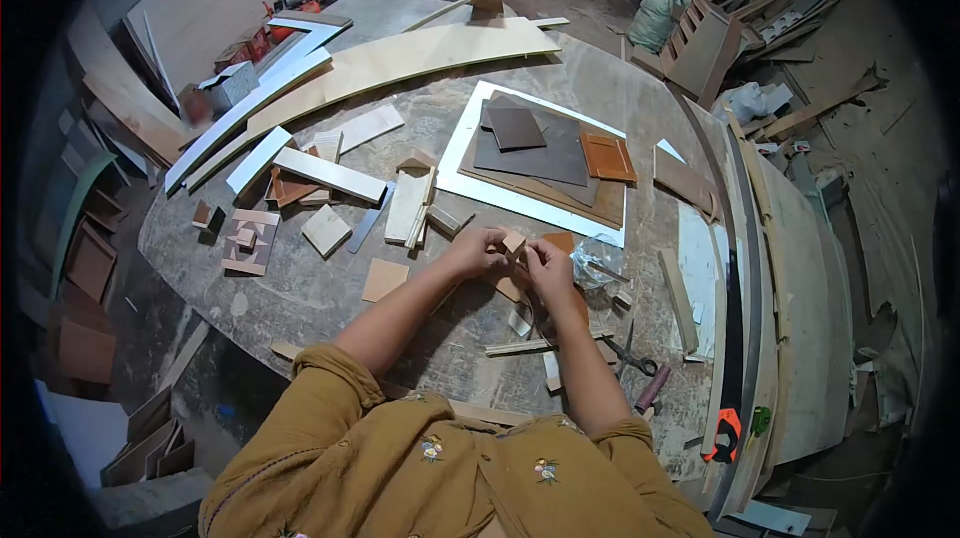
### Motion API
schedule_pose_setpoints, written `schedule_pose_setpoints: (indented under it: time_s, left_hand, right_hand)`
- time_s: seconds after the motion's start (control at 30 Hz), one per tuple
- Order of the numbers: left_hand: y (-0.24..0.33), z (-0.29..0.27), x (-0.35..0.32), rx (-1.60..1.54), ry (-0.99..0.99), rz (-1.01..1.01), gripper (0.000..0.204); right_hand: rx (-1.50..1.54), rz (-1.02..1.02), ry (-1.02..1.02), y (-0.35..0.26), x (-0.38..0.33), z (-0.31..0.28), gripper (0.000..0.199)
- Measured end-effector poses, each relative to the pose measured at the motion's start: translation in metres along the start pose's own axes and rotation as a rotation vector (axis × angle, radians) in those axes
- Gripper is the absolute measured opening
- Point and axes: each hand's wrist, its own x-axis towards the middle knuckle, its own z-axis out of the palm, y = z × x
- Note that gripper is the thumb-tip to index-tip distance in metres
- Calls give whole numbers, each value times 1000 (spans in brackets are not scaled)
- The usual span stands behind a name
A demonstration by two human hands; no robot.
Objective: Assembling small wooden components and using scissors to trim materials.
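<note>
Your left hand point(482, 251) is closing its thumb and fingers around a small wooden block point(514, 241), and that block is sitting between your two hands, over the near middle of the worktop point(290, 310). Your right hand point(553, 273) is meeting it from the other side, with thumb and finger drawn together at the block's lower edge; the fingers are hiding the contact, so I cannot tell whether they are gripping the block or only touching it.

Just left of your left forearm, a square tan panel point(385, 280) is lying flat. Farther left, a brown base with pale blocks point(247, 239) is resting near the worktop's edge. Just beyond your right hand, a crumpled clear plastic bag point(597, 263) is lying close by, while thin wooden strips point(520, 348) are running toward your right forearm. To the right of that forearm, dark scissors point(634, 359) are lying near a purple-handled tool point(653, 388), and an orange and black tape measure point(730, 420) is resting farther right.

Ahead of your hands, a white frame point(530, 208) is lying flat, with dark brown sheets point(530, 158) and an orange-brown panel point(608, 158) on top. A long pale board point(400, 63) is stretching across the far side.
</note>
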Motion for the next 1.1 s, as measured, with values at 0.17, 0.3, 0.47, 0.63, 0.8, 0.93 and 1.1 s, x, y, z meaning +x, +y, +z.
schedule_pose_setpoints:
  time_s: [0.17, 0.3, 0.47, 0.63, 0.8, 0.93, 1.1]
  left_hand:
    - [-21, 3, 3, -15, 3, 30, 34]
    - [-4, 3, 3, -37, 21, 128, 30]
    - [10, -1, -3, -7, 37, 48, 28]
    - [6, -2, -2, 84, 103, 170, 25]
    - [0, -9, -2, 157, 105, 172, 27]
    - [-5, -16, -2, 0, -58, 75, 29]
    - [-5, -15, 7, 8, -128, 76, 25]
  right_hand:
    - [-36, -41, -26, -14, -1, 0, 16]
    - [-123, 5, -17, -32, -5, -5, 28]
    - [-268, -40, -24, -33, -3, -4, 38]
    - [-269, -68, -26, -32, -2, -4, 19]
    - [-210, -89, -80, -35, 0, -5, 17]
    - [-258, -68, -85, -35, -1, -2, 17]
    - [-303, -48, -79, -28, -1, -7, 20]
